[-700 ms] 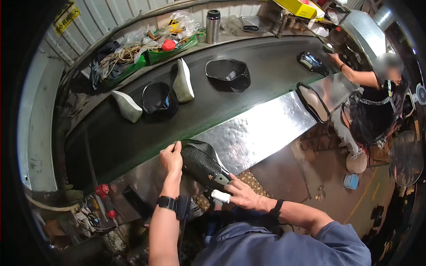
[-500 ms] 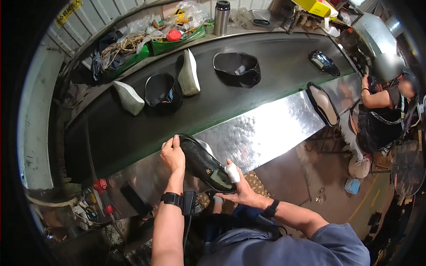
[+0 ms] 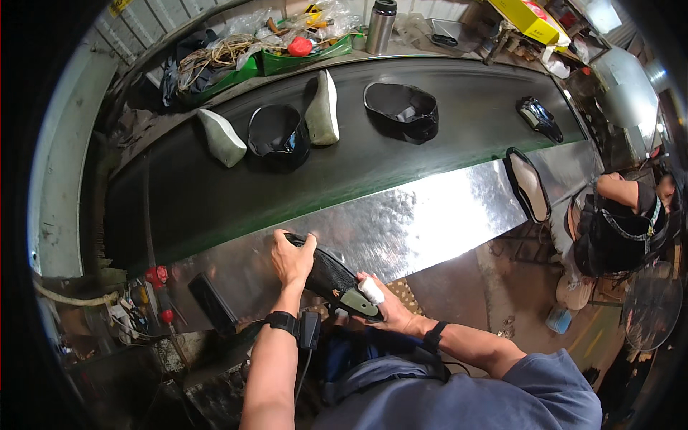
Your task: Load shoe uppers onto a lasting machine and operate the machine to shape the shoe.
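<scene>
A black leather shoe (image 3: 328, 278) with a small gold ornament is held between both hands above the near metal edge of the bench. A grey-green shoe last (image 3: 356, 302) shows in its opening. My left hand (image 3: 292, 261) is closed over the far end, thumb on one side and fingers on the other. At the heel end, my right hand (image 3: 393, 309) grips the shoe near the opening; a white wrap (image 3: 371, 290) covers one of its fingers. Some right fingers are hidden beneath the shoe.
On the dark belt (image 3: 215, 204) stand two bare lasts (image 3: 223, 140) and two black bowl-like pieces (image 3: 278, 132). A shiny black shoe (image 3: 539, 119) and a pale-soled one (image 3: 528, 185) lie farther right. A dark phone-like slab (image 3: 212, 302) lies left. At right sits another person (image 3: 623, 222).
My left hand has shifted its grip, with fingers now wrapped over the shoe's far end. The shoe has turned a little, and the whole view has shifted slightly. The other person's arm has moved.
</scene>
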{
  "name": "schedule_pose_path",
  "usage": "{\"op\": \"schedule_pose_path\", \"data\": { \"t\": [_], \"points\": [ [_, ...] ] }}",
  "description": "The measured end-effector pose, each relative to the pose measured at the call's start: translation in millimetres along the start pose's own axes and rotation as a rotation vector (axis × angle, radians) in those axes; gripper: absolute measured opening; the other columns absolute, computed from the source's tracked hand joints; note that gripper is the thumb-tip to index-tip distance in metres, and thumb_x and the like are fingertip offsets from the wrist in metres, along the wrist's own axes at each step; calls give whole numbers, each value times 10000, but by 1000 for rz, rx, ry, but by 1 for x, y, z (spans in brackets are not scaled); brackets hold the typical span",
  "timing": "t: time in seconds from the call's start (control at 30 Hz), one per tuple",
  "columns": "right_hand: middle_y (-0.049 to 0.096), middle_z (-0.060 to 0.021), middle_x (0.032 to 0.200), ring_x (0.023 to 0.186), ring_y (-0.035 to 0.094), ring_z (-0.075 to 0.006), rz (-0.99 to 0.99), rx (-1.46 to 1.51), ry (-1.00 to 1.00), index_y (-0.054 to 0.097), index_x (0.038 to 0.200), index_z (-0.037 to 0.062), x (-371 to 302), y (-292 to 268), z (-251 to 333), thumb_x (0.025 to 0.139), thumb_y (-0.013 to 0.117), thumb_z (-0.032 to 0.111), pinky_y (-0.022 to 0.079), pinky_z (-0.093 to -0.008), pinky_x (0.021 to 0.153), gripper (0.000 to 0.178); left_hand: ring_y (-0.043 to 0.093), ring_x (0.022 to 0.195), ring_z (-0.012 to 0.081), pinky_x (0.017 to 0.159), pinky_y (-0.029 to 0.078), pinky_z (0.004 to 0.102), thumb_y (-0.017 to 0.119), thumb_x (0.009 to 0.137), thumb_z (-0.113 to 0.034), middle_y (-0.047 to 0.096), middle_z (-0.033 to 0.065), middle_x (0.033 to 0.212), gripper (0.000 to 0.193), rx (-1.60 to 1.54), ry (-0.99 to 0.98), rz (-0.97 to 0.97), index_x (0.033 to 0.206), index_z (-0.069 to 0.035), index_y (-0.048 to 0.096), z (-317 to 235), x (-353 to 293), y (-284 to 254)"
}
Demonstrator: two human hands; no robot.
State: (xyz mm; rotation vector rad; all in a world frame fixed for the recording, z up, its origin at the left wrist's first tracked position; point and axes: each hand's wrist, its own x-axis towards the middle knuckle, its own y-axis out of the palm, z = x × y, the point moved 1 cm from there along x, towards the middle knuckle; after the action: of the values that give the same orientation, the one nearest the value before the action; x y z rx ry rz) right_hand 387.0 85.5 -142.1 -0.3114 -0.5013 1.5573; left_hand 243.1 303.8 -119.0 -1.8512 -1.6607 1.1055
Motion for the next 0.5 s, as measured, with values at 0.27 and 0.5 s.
{"op": "schedule_pose_path", "data": {
  "t": [0.27,0.5],
  "points": [
    [390,-238,1523,1421,388,-393,-56,163,-35,439,1423,-4,17,7,16,758,825,160,347,-435,1162,786,666,901,395,834,510,486,706,747,-289,706,204,929,347,-105,-54,-204,921,2,630,35,12,-15],
    [187,-201,1635,1514,195,-278,457,848,454,-38,1579,10,81,-23,98,950,674,428,199,-390,1223,1038,691,754,350,723,522,427,718,751,-303,698,178,773,333,-262,-109,-391,890,-6,657,41,-46,-132]
  ]
}}
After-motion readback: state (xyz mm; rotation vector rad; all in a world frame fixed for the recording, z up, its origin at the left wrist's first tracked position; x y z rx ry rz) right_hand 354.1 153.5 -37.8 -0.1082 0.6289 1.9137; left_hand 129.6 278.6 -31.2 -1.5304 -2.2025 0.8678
